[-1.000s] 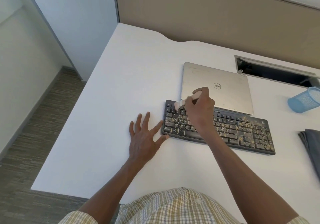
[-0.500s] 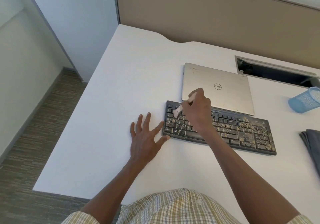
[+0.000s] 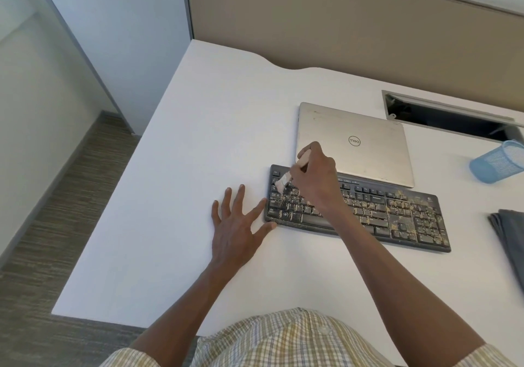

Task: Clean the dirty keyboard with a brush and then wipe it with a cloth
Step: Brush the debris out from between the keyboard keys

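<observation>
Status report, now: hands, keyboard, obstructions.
Right hand grips brush, bristles on keyboard left end. Left hand flat on desk, fingertips at keyboard edge. Keys crumb-covered. Nothing obstructing.

A white desk (image 3: 198,168) fills most of the view; its far edge has a curved cut-out near the left rear corner. A beige partition panel (image 3: 340,26) runs along the back of the desk. A pale blue-grey panel (image 3: 127,40) stands at the left rear corner, next to a plain off-white wall (image 3: 34,111). A rectangular cable opening (image 3: 442,117) with a grey frame is recessed into the desktop at the right rear. The floor (image 3: 56,211) is grey-brown striped carpet, bordered by a grey skirting strip along the wall. Lighting is even and diffuse.
</observation>
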